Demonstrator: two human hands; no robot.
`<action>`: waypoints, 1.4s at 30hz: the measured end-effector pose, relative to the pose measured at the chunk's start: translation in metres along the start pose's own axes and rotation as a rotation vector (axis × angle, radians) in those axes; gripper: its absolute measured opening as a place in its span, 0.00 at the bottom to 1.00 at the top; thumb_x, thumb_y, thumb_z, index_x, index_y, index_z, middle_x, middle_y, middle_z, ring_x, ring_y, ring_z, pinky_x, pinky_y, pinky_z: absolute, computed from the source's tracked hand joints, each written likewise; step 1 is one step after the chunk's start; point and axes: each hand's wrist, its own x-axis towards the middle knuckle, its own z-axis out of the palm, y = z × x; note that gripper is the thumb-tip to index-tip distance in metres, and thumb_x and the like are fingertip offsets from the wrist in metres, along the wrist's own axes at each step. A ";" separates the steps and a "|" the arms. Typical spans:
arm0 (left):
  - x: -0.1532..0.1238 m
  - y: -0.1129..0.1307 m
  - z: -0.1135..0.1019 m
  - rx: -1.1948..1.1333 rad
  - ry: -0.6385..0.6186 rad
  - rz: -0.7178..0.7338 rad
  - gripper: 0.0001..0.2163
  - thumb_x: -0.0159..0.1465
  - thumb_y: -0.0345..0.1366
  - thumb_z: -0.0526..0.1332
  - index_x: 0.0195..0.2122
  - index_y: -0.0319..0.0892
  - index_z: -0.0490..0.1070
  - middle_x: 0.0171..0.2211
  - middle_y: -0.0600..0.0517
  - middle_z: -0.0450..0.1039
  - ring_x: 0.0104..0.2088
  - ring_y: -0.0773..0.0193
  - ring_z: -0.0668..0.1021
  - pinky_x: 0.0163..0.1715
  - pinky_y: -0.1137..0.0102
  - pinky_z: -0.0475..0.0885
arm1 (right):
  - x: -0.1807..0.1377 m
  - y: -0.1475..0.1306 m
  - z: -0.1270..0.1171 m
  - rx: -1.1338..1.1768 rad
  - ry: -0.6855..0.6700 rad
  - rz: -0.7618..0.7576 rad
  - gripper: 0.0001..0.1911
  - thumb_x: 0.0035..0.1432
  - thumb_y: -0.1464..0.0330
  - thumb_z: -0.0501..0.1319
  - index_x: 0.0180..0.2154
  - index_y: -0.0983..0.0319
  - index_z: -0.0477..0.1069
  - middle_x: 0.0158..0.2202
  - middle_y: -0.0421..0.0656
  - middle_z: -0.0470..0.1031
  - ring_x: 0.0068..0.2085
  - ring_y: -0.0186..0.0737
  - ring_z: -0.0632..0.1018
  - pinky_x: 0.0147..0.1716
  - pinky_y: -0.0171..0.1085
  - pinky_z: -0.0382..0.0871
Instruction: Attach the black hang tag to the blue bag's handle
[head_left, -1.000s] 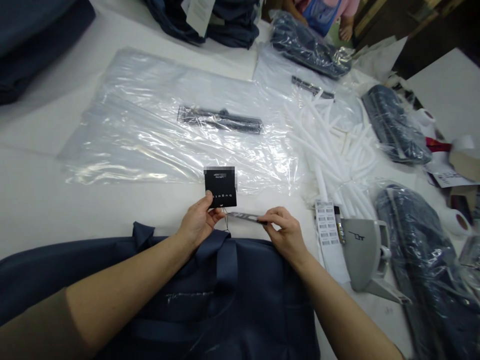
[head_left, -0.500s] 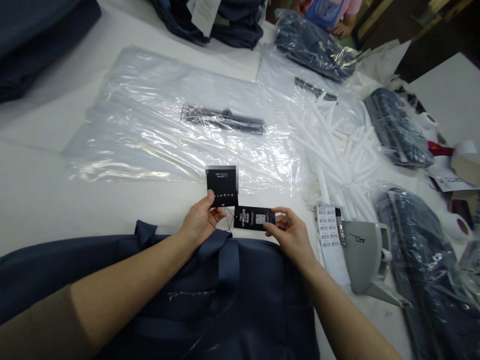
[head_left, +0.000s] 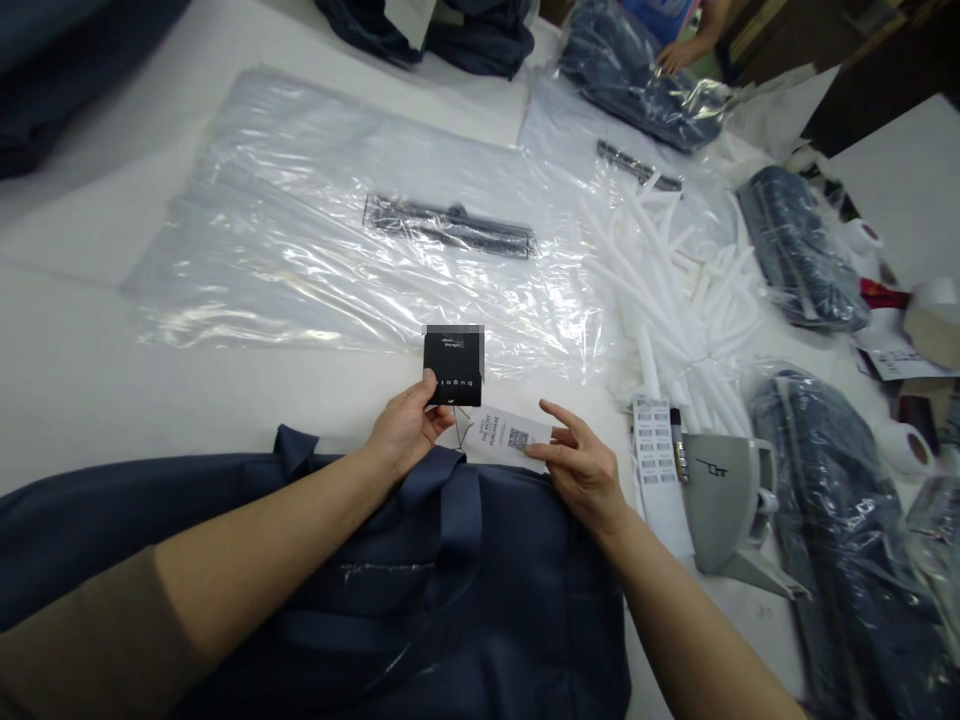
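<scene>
A square black hang tag (head_left: 454,362) is pinched between the thumb and fingers of my left hand (head_left: 409,425). My right hand (head_left: 585,460) grips the right end of a white hang tag (head_left: 495,432) printed with text and a QR code, its index finger raised off it. Thin dark strings run between the tags, down to the navy bag (head_left: 525,570) below my hands. The bag lies at the near edge with its strap loop standing up; my left forearm crosses over it.
Clear plastic bags (head_left: 300,170) lie flat beyond my hands. White tubes (head_left: 675,270) are heaped to the right, near a barcode label sheet (head_left: 655,440) and a grey tape dispenser (head_left: 724,500). Plastic-wrapped navy bags (head_left: 847,530) line the right side. Another person's hand (head_left: 679,57) is at the back.
The tag in my right hand now shows a white face instead of the black one. My right index finger has lifted. The square tag sits slightly further right in view.
</scene>
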 end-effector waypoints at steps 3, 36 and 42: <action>0.001 -0.001 -0.001 -0.008 0.004 0.024 0.10 0.65 0.34 0.59 0.29 0.33 0.69 0.22 0.52 0.66 0.17 0.72 0.68 0.16 0.78 0.72 | 0.002 0.000 -0.001 -0.023 -0.027 -0.112 0.17 0.56 0.81 0.56 0.36 0.57 0.78 0.49 0.44 0.74 0.39 0.35 0.79 0.37 0.32 0.78; 0.005 -0.011 -0.008 0.214 -0.151 0.196 0.27 0.40 0.55 0.73 0.27 0.34 0.74 0.26 0.51 0.68 0.25 0.71 0.67 0.21 0.77 0.62 | 0.078 -0.030 -0.041 -0.126 -0.438 -0.775 0.08 0.63 0.76 0.54 0.36 0.68 0.71 0.40 0.47 0.78 0.48 0.44 0.76 0.46 0.46 0.75; 0.008 -0.010 -0.010 0.064 -0.116 0.177 0.23 0.40 0.49 0.76 0.27 0.35 0.73 0.24 0.54 0.65 0.22 0.74 0.64 0.18 0.79 0.58 | 0.062 -0.019 -0.046 -0.182 -0.463 -0.594 0.08 0.60 0.77 0.56 0.41 0.68 0.71 0.42 0.50 0.77 0.49 0.45 0.75 0.43 0.42 0.77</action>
